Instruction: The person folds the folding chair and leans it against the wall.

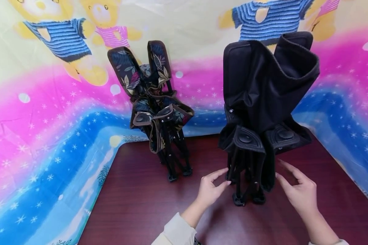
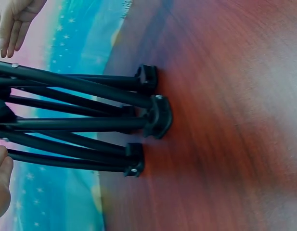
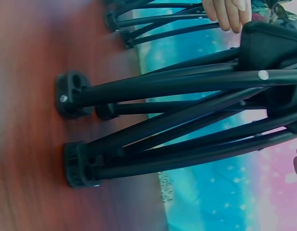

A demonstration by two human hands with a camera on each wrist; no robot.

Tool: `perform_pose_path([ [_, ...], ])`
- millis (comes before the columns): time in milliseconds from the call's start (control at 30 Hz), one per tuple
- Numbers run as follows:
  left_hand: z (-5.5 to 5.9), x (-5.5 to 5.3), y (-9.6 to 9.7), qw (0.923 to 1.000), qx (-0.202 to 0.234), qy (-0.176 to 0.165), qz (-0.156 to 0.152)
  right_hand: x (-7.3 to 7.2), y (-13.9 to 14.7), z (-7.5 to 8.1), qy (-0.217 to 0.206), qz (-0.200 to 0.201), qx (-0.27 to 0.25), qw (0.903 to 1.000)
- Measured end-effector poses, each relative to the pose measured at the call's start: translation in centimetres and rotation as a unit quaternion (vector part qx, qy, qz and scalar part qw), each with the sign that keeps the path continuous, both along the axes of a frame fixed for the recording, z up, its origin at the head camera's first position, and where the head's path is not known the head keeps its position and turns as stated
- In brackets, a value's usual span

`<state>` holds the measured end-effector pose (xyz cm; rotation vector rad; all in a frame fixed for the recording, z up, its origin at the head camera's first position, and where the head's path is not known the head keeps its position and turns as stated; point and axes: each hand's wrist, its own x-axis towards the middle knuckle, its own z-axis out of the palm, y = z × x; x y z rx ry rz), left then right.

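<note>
A black folding chair (image 1: 263,88), mostly collapsed, stands upright on the table, its fabric seat bunched above the bundled legs (image 2: 81,125). My left hand (image 1: 210,190) is at the left of these legs, thumb and forefinger apart with fingertips right at the tubes. On the other side my right hand (image 1: 300,192) is held with parted thumb and fingers, close to the hanging black cloth. Plastic feet (image 3: 73,94) cap the tubes and rest on the wood. Neither hand is curled round the chair.
A second folded chair (image 1: 153,88) with leaf-patterned fabric stands farther back on the left. Both chairs are on a dark red wooden table (image 1: 135,204). Behind hangs a colourful cloth (image 1: 196,81) printed with bears and snowflakes, which also runs along the table's sides.
</note>
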<state>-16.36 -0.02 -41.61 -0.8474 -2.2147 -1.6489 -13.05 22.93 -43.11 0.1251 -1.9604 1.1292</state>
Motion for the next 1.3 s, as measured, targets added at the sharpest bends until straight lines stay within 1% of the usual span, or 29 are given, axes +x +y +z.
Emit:
perform_pose_path([
  [33, -0.2, 0.0, 0.1, 1.0000, -0.004, -0.001, 0.005, -0.1, 0.0, -0.2, 0.000, 0.001, 0.000, 1.0000],
  [67, -0.4, 0.0, 0.2, 0.9999, -0.004, -0.010, 0.009, -0.2, 0.1, -0.6, 0.005, 0.006, -0.004, 1.0000],
  [100, -0.6, -0.1, 0.3, 0.9997, -0.005, -0.020, 0.013, -0.3, 0.2, -1.0, -0.005, 0.003, -0.005, 1.0000],
  [133, -0.9, -0.1, 0.3, 0.9994, -0.005, -0.029, 0.016, -0.7, 0.7, -2.3, -0.008, 0.002, -0.008, 0.9999],
  [167, -1.3, -0.3, 0.5, 0.9989, -0.005, -0.043, 0.020, -1.0, 1.2, -3.3, -0.011, 0.011, -0.016, 0.9998],
  [233, -2.4, -0.7, 0.7, 0.9973, -0.005, -0.068, 0.029, -2.2, 2.6, -6.6, -0.024, 0.011, -0.016, 0.9995],
  [300, -3.7, -1.2, 1.0, 0.9951, -0.004, -0.092, 0.035, -3.6, 4.4, -10.4, -0.040, 0.002, -0.007, 0.9992],
  [333, -4.2, -1.4, 1.1, 0.9943, -0.004, -0.100, 0.037, -4.2, 5.2, -12.1, -0.041, 0.020, -0.019, 0.9988],
  [367, -4.8, -1.6, 1.3, 0.9936, -0.003, -0.106, 0.038, -4.6, 5.7, -13.3, -0.050, 0.020, -0.018, 0.9984],
  [400, -5.1, -1.7, 1.4, 0.9935, -0.003, -0.108, 0.037, -5.2, 6.3, -14.9, -0.060, 0.008, -0.009, 0.9982],
  [467, -5.6, -1.9, 1.5, 0.9935, -0.003, -0.108, 0.035, -5.7, 6.8, -16.6, -0.078, -0.003, -0.006, 0.9969],
  [533, -6.0, -2.1, 1.7, 0.9942, -0.006, -0.102, 0.034, -5.9, 7.0, -17.4, -0.094, -0.008, -0.016, 0.9954],
  [567, -6.2, -2.2, 1.8, 0.9944, -0.008, -0.099, 0.035, -6.0, 7.0, -17.9, -0.104, -0.028, -0.004, 0.9942],
  [667, -6.6, -2.3, 2.0, 0.9934, -0.016, -0.105, 0.043, -5.9, 6.8, -18.0, -0.139, -0.042, -0.010, 0.9893],
  [767, -6.9, -2.5, 2.2, 0.9904, -0.017, -0.128, 0.049, -5.8, 6.5, -18.1, -0.157, -0.045, -0.011, 0.9865],
  [800, -7.0, -2.5, 2.3, 0.9889, -0.014, -0.139, 0.050, -5.1, 5.7, -16.4, -0.172, -0.041, -0.012, 0.9841],
  [833, -6.7, -2.3, 2.4, 0.9877, -0.011, -0.148, 0.050, -5.1, 5.7, -16.6, -0.184, -0.041, -0.013, 0.9820],
  [900, -6.9, -2.3, 2.6, 0.9856, -0.004, -0.162, 0.048, -5.1, 5.6, -16.8, -0.194, -0.033, -0.018, 0.9804],
  [933, -7.1, -2.4, 2.7, 0.9853, -0.001, -0.164, 0.048, -4.9, 5.4, -16.4, -0.205, -0.025, -0.023, 0.9783],
  [967, -7.2, -2.4, 2.8, 0.9850, 0.004, -0.167, 0.045, -4.6, 5.0, -15.6, -0.217, -0.018, -0.032, 0.9754],
  [1000, -7.4, -2.5, 2.8, 0.9848, 0.003, -0.167, 0.046, -4.1, 4.5, -14.5, -0.233, -0.007, -0.040, 0.9718],
  [1033, -7.6, -2.6, 2.9, 0.9851, 0.005, -0.166, 0.045, -4.3, 4.6, -14.9, -0.234, -0.002, -0.042, 0.9714],
  [1067, -8.3, -2.9, 3.0, 0.9852, 0.006, -0.165, 0.046, -3.7, 3.9, -13.2, -0.238, 0.008, -0.045, 0.9703],
  [1133, -8.6, -3.0, 3.1, 0.9859, 0.003, -0.160, 0.049, -2.5, 2.5, -9.9, -0.256, 0.024, -0.045, 0.9653],
  [1167, -8.8, -3.1, 3.2, 0.9856, 0.004, -0.161, 0.049, -2.0, 1.9, -8.7, -0.264, 0.025, -0.041, 0.9633],
  [1200, -8.9, -3.2, 3.2, 0.9853, 0.007, -0.163, 0.050, -1.7, 1.6, -7.9, -0.271, 0.026, -0.031, 0.9617],
  [1233, -9.0, -3.2, 3.3, 0.9847, 0.015, -0.167, 0.047, -1.5, 1.3, -7.4, -0.279, 0.025, -0.026, 0.9595],
  [1300, -9.1, -3.2, 3.4, 0.9830, 0.024, -0.176, 0.046, -1.4, 1.1, -7.1, -0.291, 0.025, -0.019, 0.9561],
])
